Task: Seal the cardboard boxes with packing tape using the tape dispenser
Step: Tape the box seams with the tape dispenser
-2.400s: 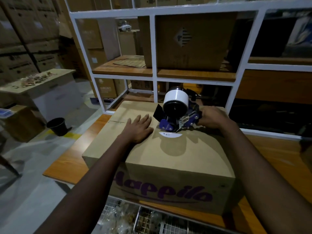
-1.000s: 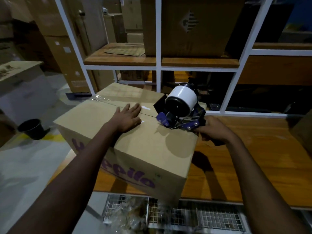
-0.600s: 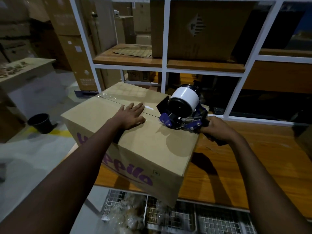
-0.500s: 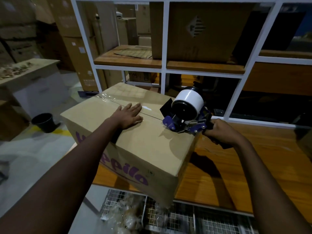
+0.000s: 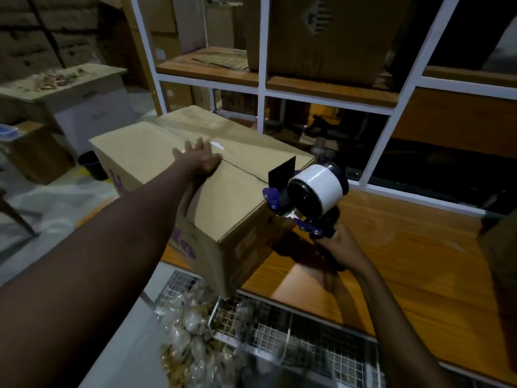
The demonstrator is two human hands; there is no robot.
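Note:
A brown cardboard box (image 5: pixel 232 197) with purple lettering sits turned at an angle on the wooden table (image 5: pixel 405 261), one corner hanging past the near edge. My left hand (image 5: pixel 200 156) lies flat, fingers spread, on the box top across the centre seam. My right hand (image 5: pixel 340 245) grips the handle of a blue tape dispenser (image 5: pixel 305 200) carrying a white tape roll. The dispenser's front meets the upper edge of the box's right end, at the end of the seam. Shiny tape shows on the seam just beyond my left fingers.
A white metal shelf frame (image 5: pixel 261 88) with wooden shelves and a large box (image 5: pixel 321 35) stands behind the table. A wire basket (image 5: pixel 251 331) of packets lies below the near edge. A black bin (image 5: pixel 91 165) and stacked cartons are on the floor at left.
The dispenser has slid right along the seam from mid-top to the box's right end and tipped over the edge. The box has rotated on the table. My left hand stays pressed on top.

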